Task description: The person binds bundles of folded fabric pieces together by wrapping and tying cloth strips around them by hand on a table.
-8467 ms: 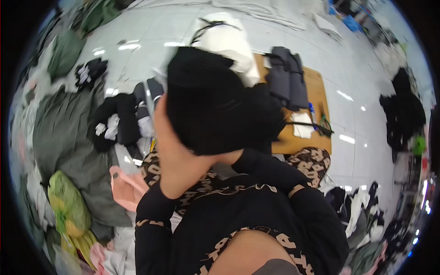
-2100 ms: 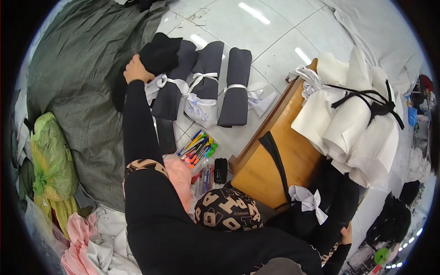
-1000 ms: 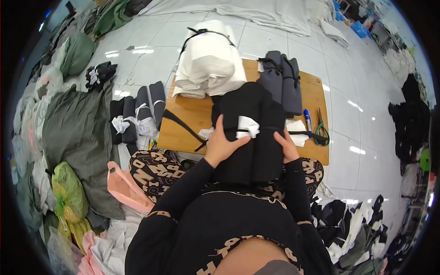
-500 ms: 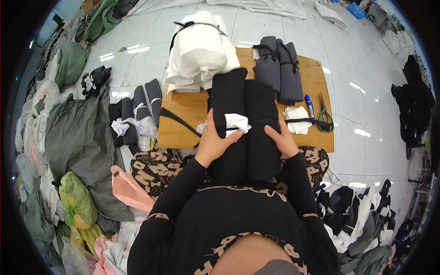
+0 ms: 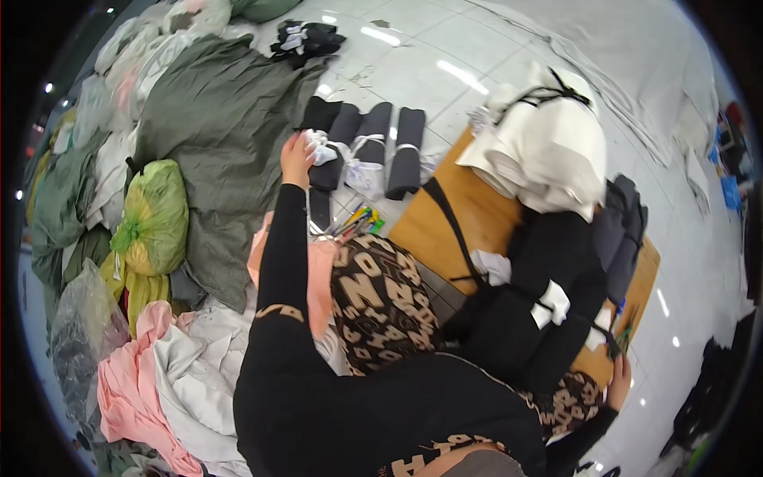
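Observation:
My left hand point(image 5: 296, 161) reaches out to the far left, its fingers closed at the white tie point(image 5: 319, 148) of a black fabric roll point(image 5: 319, 114). That roll heads a row with a dark roll point(image 5: 344, 127) and two grey rolls point(image 5: 373, 131), point(image 5: 408, 147) on the floor. My right hand point(image 5: 620, 385) rests at the right edge of the low wooden table point(image 5: 433, 219), fingers stretched out, near the end of a black strap. Two large black rolls point(image 5: 560, 258) lie side by side against my lap and the table, with a white cloth piece point(image 5: 550, 305) on them.
A tied white bundle point(image 5: 548, 147) and grey rolls point(image 5: 620, 226) stand on the table, and scissors point(image 5: 625, 338) lie at its right. Pens point(image 5: 362, 221) sit by my knee. Dark green sheeting point(image 5: 214, 119), a green bag point(image 5: 155, 207) and pink cloth point(image 5: 147, 374) fill the left.
My view has swung left. My left hand has left the large black rolls and moved out to the small rolls on the floor. My right hand has let go and dropped to the table's right edge.

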The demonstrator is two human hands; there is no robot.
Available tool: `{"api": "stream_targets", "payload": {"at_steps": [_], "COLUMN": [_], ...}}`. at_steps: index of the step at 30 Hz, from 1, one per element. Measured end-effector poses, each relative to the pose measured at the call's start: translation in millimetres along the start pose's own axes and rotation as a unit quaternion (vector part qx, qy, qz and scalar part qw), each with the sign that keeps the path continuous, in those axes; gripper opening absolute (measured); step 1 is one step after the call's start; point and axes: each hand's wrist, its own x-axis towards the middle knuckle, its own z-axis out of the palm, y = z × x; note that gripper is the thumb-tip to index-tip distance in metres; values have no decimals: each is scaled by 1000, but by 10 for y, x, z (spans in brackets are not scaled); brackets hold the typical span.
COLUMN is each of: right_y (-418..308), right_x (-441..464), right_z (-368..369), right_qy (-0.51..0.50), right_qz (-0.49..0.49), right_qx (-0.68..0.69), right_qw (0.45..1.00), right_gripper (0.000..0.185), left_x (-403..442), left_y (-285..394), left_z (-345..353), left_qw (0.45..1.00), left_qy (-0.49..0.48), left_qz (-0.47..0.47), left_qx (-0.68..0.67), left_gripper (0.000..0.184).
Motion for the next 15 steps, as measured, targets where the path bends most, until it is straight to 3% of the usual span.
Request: {"api": "stream_targets", "payload": {"at_steps": [1, 2, 3, 4, 5, 6, 7, 8, 9, 11, 15], "right_y": [-4, 195, 634, 721, 712, 710, 703, 651, 622, 555, 549], "right_x": [-134, -189, -216, -347, -470, -550, -640, -719, -733, -762, -754], "right_z": [-23, -119, -186, -184, -175, -108, -67, -35, -60, -180, -231], "right_qy": [37, 42, 95, 56, 21, 73, 127, 184, 161, 112, 138], "right_qz": [41, 56, 67, 98, 131, 133, 137, 139, 146, 169, 162], "right_qx": [-69, -202, -306, -295, -285, -252, -222, -193, -207, -237, -275], "right_qw": [996, 977, 945, 949, 949, 956, 957, 954, 954, 950, 938], "right_gripper": [54, 57, 56, 55, 55, 53, 50, 48, 49, 50, 44], "left_x": [232, 453, 670, 805, 782, 1102, 1350, 1544, 1522, 1782, 1860], "left_y": [-326, -636, -937, -1213, -1274, -1391, -1555, -1644, -1510, -1578, -1487], "left_z": [-414, -814, -1205, -1386, -1416, -1470, -1540, -1545, -1434, -1561, -1303], "left_qw": [968, 789, 611, 713, 724, 910, 951, 943, 942, 917, 903], "left_qy": [-35, -45, -37, 3, 18, 160, 206, 281, 287, 279, 272], "left_qz": [25, 74, 123, 47, 92, -50, -125, -180, -171, -257, -291], "left_qx": [249, 608, 781, 700, 684, 379, 192, -2, -15, -124, -158], "left_gripper": [43, 46, 49, 67, 67, 69, 69, 69, 68, 63, 59]}}
